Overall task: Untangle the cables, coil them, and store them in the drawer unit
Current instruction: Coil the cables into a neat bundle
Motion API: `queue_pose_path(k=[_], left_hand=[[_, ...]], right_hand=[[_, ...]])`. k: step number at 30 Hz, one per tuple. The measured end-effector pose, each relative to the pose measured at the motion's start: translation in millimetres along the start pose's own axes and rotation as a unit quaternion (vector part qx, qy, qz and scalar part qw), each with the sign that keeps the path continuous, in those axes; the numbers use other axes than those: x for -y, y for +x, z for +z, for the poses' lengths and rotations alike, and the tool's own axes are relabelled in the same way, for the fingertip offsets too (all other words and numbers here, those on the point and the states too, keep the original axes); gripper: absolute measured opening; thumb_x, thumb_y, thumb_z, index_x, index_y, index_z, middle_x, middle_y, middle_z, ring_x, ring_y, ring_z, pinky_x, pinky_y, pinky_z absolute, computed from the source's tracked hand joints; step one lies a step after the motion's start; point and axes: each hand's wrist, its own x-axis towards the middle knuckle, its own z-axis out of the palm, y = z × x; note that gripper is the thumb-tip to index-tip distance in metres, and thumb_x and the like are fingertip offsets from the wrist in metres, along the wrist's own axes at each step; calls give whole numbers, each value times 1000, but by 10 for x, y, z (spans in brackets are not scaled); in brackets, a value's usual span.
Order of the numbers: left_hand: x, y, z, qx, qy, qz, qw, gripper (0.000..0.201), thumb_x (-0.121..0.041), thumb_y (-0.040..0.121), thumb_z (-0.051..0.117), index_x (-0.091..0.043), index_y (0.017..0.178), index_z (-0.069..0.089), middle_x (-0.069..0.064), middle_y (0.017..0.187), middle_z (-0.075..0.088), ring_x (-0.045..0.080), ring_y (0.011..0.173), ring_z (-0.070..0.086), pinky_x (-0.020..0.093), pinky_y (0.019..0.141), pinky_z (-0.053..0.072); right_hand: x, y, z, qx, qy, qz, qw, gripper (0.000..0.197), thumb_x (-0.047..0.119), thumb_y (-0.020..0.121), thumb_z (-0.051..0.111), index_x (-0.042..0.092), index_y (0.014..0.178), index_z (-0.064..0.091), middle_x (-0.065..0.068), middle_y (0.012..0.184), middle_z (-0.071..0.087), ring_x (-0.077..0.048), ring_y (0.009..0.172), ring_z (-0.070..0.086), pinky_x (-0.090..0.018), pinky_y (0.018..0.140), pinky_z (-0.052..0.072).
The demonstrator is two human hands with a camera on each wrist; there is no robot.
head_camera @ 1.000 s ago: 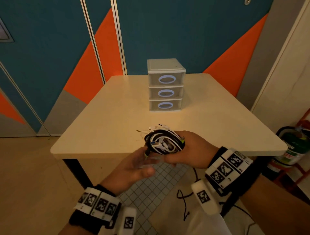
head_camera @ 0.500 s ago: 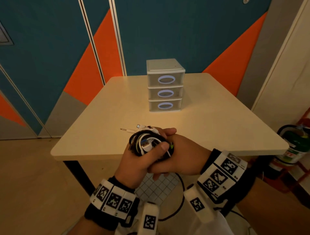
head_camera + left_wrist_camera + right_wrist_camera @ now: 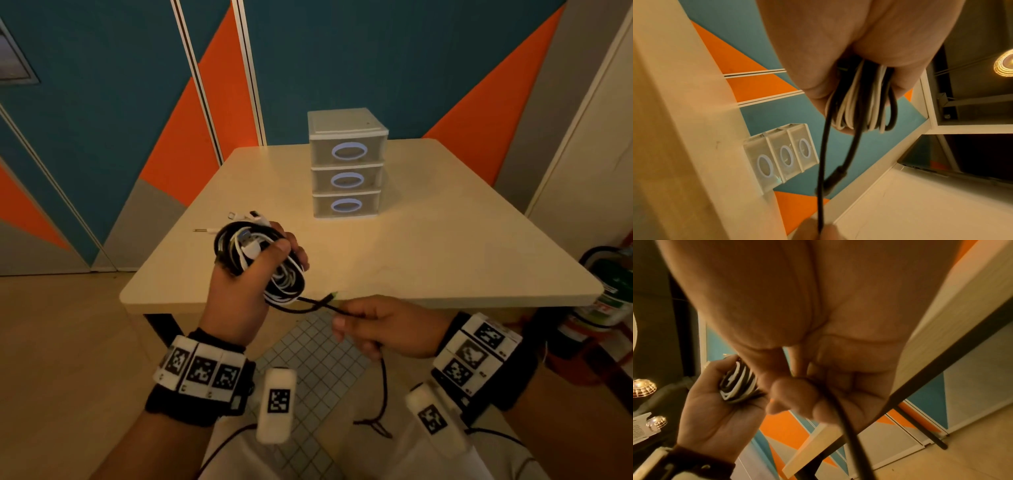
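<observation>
The bundle of cables [image 3: 260,260], black and white loops, is held above the near edge of the desk [image 3: 428,246]. The left hand [image 3: 239,291] has its grip wrapped round it, thumb on top. One black cable [image 3: 310,305] runs out to the right hand [image 3: 383,329], whose grip pinches it. The left wrist view shows a black plug [image 3: 835,178] hanging. The drawer unit [image 3: 346,168] stands near the far edge, drawers closed.

One drawer unit [image 3: 346,168], three drawers.
</observation>
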Motion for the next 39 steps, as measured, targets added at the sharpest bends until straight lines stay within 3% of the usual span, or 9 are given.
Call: queue_pose_path(k=[8,12,15,17,21,25,28,32,39], left_hand=[[72,-49,-43,3,6,-93,996,6,-12,80,68,-16,81,64,6,79,60,26,75,59,41,73,49],[31,-47,-54,48,174,-97,979,16,-29,81,78,-19,77,67,4,74,65,29,78,64,42,80,53],[61,-52,8,91,362,-106,922,14,-29,85,79,-23,90,67,-16,79,68,-2,77,65,12,71,48],[104,-69,64,104,434,-89,891,22,-28,86,78,-27,105,68,-20,94,69,-12,84,62,5,70,46],[233,-60,82,149,554,-1,819,19,-28,86,72,-19,101,65,-6,92,67,13,85,62,28,73,50],[280,-73,81,242,639,24,730,21,-28,85,68,-28,87,46,-7,81,52,19,79,52,29,65,37],[311,-115,127,231,687,15,689,15,-31,89,61,-23,97,50,-4,86,57,18,79,51,29,66,35],[334,-188,170,232,783,29,577,22,-42,89,54,-30,107,55,-8,94,64,16,94,59,39,97,36],[444,-306,259,308,754,-50,578,25,-37,90,59,-24,111,57,-2,98,68,22,87,66,32,70,51]], right_hand=[[23,-45,-177,-51,-41,0,998,24,30,101,51,25,87,70,8,57,45,-9,52,38,-24,53,39],[18,-91,-293,-75,-52,12,996,21,27,99,55,22,88,72,10,54,47,-5,49,42,-19,50,38],[70,-84,-341,-99,-126,1,987,18,29,97,59,21,98,74,20,57,57,4,54,52,-9,55,39],[94,-63,-313,-95,-141,-3,985,17,31,96,60,22,102,74,18,62,61,5,58,55,-7,57,39],[116,-2,-213,-84,-127,5,988,19,24,97,55,25,100,73,11,71,66,1,57,55,-14,58,43],[112,18,-237,-53,-123,25,991,21,24,83,60,16,97,74,-7,81,73,-10,57,60,-29,61,50],[111,11,-258,-29,-145,13,989,49,40,61,65,11,100,73,-13,89,73,-30,82,70,-47,78,57],[94,27,-293,-4,-87,38,995,53,51,55,77,21,99,74,-11,95,74,-23,83,68,-39,79,55],[219,109,-134,62,-272,123,952,46,60,65,80,24,92,75,2,83,76,-12,79,71,-27,70,55]])
